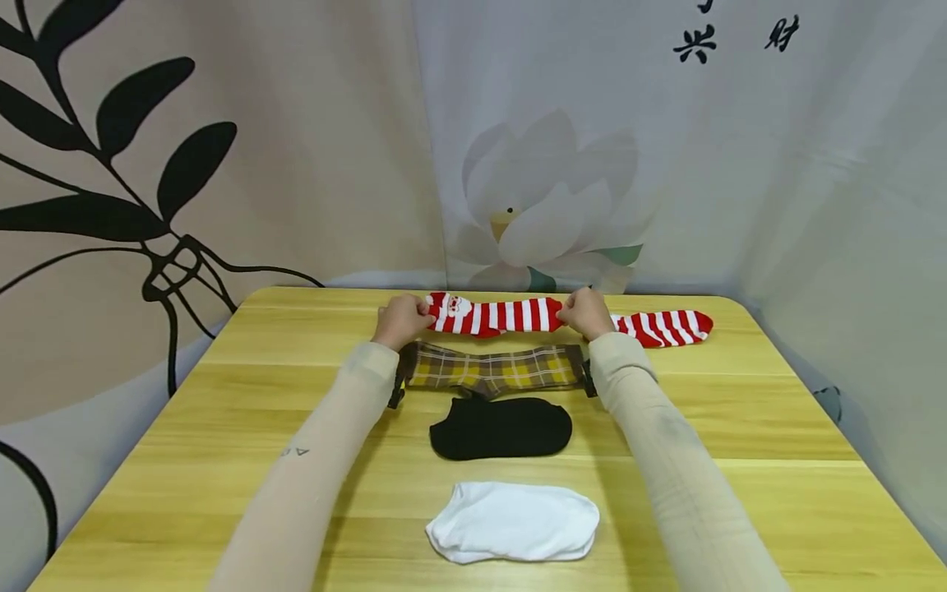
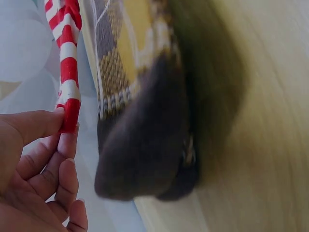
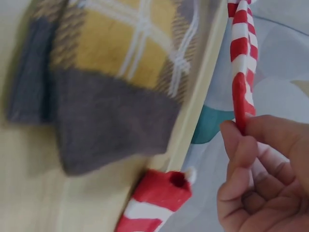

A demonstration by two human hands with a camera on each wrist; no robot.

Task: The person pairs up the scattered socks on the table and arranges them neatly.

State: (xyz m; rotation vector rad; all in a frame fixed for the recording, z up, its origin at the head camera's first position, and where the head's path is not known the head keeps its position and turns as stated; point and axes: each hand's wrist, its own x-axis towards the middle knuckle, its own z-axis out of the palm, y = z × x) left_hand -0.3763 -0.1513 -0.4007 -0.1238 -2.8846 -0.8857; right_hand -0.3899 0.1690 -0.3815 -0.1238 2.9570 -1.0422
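Observation:
Both hands hold a red-and-white striped sock (image 1: pixel 510 316) stretched sideways near the table's far edge, a Santa-like figure near its left end. My left hand (image 1: pixel 403 319) pinches that end between thumb and fingers, and the left wrist view shows the red tip of the sock (image 2: pixel 70 104) there. At the opposite end, my right hand (image 1: pixel 587 312) pinches the red end of the sock (image 3: pixel 239 104). Another striped sock (image 1: pixel 669 327) lies to the right, partly behind the right hand. Nearer than the held sock is a yellow-and-brown plaid pair of socks (image 1: pixel 496 370), with dark ends.
A black sock (image 1: pixel 503 429) and, closer to me, white socks (image 1: pixel 518 522) lie in a column on the wooden table (image 1: pixel 747 427). A printed curtain (image 1: pixel 333 148) hangs right behind the table's far edge.

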